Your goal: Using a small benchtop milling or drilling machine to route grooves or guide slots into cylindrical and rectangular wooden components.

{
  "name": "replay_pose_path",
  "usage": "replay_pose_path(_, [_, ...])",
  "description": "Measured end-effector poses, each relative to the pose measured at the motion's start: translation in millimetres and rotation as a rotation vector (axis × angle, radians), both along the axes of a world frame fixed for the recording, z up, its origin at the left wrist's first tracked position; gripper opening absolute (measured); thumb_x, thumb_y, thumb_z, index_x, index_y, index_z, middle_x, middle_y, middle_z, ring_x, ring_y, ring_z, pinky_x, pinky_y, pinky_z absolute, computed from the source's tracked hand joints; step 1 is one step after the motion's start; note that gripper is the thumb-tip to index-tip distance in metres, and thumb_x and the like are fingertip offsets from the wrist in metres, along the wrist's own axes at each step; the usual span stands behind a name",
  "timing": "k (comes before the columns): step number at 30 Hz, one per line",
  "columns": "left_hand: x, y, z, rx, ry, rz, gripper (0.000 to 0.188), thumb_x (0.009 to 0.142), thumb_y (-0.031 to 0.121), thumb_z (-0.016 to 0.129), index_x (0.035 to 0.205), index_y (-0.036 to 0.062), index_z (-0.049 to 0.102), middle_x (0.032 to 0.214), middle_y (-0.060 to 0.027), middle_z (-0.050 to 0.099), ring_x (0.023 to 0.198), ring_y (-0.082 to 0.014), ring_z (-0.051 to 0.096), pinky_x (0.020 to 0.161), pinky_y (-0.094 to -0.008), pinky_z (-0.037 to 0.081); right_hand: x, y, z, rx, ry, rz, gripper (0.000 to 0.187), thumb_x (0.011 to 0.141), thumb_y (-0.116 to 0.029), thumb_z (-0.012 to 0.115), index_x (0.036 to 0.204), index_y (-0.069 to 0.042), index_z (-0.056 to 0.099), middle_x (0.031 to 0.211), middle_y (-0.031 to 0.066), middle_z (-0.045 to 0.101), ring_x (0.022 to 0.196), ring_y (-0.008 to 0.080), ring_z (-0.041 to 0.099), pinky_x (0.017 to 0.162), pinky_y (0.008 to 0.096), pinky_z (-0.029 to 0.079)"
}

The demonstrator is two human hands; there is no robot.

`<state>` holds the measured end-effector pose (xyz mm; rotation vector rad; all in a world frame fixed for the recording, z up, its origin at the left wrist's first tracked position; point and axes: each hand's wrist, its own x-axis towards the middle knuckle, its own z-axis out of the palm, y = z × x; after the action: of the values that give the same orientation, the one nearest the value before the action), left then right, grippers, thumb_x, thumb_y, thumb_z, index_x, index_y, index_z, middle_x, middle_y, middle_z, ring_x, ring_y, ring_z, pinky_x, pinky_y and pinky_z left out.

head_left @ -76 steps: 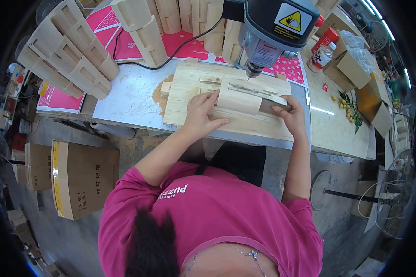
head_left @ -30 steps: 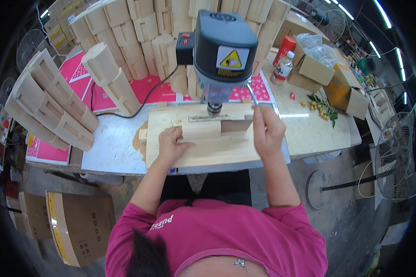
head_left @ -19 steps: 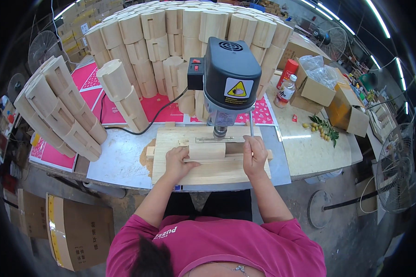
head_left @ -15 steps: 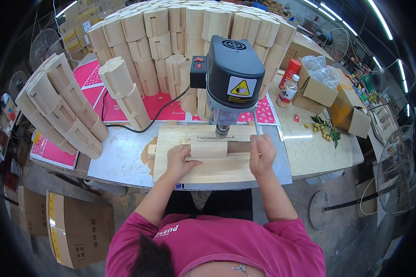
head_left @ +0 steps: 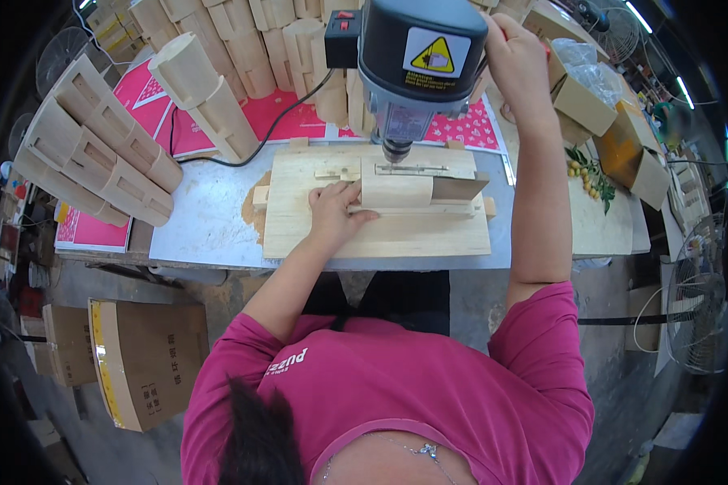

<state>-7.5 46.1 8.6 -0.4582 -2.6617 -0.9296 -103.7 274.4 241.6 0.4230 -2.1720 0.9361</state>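
On the flat wooden board (head_left: 299,230), my left hand (head_left: 340,210) presses against the left end of a pale wooden block (head_left: 396,192), thumb along its near side and fingers curled over the end. A long slot shows in the block's upper face, and a brown flat piece (head_left: 455,189) lies at its right. Above the slot hangs the chuck (head_left: 396,149) of a black bench drill press (head_left: 419,48). My right hand (head_left: 516,61) is raised beside the machine's right side, closed around its lever, which is mostly hidden.
Slotted wooden blocks (head_left: 97,153) stand stacked at the left, with more rows (head_left: 259,65) behind. A black cable (head_left: 271,133) crosses the table. Sawdust (head_left: 255,214) lies beside the board. Cardboard boxes (head_left: 632,149) and small yellow fruits (head_left: 586,178) are at the right.
My right hand has swung up and away from in front of the drill press to beside its head. My left hand stays at the block's left end. The whole view has shifted.
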Motion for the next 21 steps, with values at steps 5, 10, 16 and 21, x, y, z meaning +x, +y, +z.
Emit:
replay_pose_path(5, [-0.4, 0.9, 0.8, 0.009, -0.005, 0.001, 0.057, 0.061, 0.034, 0.077, 0.114, 0.0195, 0.060, 0.077, 0.0012, 0.054, 0.082, -0.0184, 0.053, 0.082, -0.0380, 0.027, 61.0, -6.3, -10.4, 0.068, 0.102, -0.066, 0.031, 0.088, -0.026, 0.050, 0.074, 0.002, 0.054, 0.061, 0.0131, 0.051, 0.057, 0.0226, 0.050, 0.057, 0.0325, 0.041])
replay_pose_path(10, [4.0, -3.9, 2.2, 0.032, -0.014, 0.011, 0.049, 0.062, 0.033, 0.077, 0.106, 0.0177, 0.062, 0.076, 0.0005, 0.054, 0.081, -0.0193, 0.052, 0.083, -0.0380, 0.027, 115.5, -19.3, -51.5, -0.067, 0.086, 0.039, 0.015, 0.084, -0.006, 0.056, 0.070, 0.001, 0.054, 0.054, 0.0122, 0.044, 0.047, 0.0214, 0.047, 0.047, 0.0291, 0.036])
replay_pose_path(16, [3.0, -1.1, 2.8, 0.004, 0.033, 0.003, 0.057, 0.060, 0.034, 0.077, 0.112, 0.0204, 0.061, 0.076, 0.0012, 0.053, 0.081, -0.0190, 0.053, 0.080, -0.0371, 0.027, 121.7, -18.6, -120.4, -0.125, 0.139, 0.074, 0.008, 0.083, -0.001, 0.053, 0.085, 0.002, 0.060, 0.062, 0.0106, 0.051, 0.051, 0.0222, 0.047, 0.048, 0.0304, 0.036])
replay_pose_path(21, [2.7, 2.5, 1.2, 0.036, 0.013, 0.013, 0.038, 0.060, 0.035, 0.077, 0.092, 0.0172, 0.067, 0.077, -0.0017, 0.055, 0.082, -0.0208, 0.053, 0.081, -0.0378, 0.027, 95.5, -16.8, -169.1, -0.151, 0.314, 0.151, 0.013, 0.079, 0.000, 0.054, 0.090, 0.002, 0.060, 0.066, 0.0108, 0.052, 0.057, 0.0256, 0.049, 0.054, 0.0358, 0.038])
